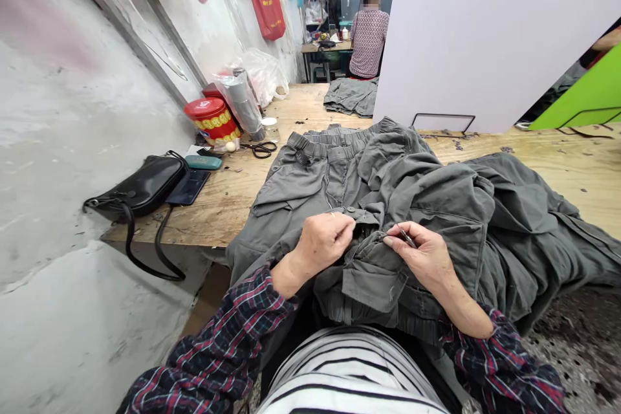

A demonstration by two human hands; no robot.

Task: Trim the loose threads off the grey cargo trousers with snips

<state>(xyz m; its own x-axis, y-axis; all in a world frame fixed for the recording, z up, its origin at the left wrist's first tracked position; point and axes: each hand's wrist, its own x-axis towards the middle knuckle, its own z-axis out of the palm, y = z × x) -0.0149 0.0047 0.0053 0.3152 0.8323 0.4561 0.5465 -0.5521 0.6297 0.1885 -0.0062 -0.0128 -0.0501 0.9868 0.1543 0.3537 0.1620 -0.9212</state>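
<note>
- Working at a plywood bench [228, 200], two bare hands meet over bunched grey cargo trousers [436, 207] in the person's lap-side reach, plaid sleeves [499, 362] pushed to the forearms.
- Left hand [323, 246]: curled nearly closed, fingertips pinching the cloth just beside a small button [350, 210].
- Right hand [417, 255]: partly open, thumb and forefinger gripping a small dark tool [406, 237], its tip angled up and left, toward the left hand; whether it touches the cloth is hidden.
- Trousers: directly under both hands, tilted and heaped; their long axis runs from the hands off to the right along the bench, legs spilling over its right edge.
- Beyond the hands: a second grey pair [310, 168], elastic waistband [330, 145] pointing away, and further on a folded grey garment [350, 96].
- Left of the hands: a black handbag [136, 184], strap hanging over the bench edge, beside a phone [188, 186] and a green case [204, 162].
- Further left and forward: black-handled scissors [262, 149] lying near a red tin [212, 119].
- Far ahead, past a white board [485, 32], a seated co-worker [369, 42] faces away at another table [325, 47].
</note>
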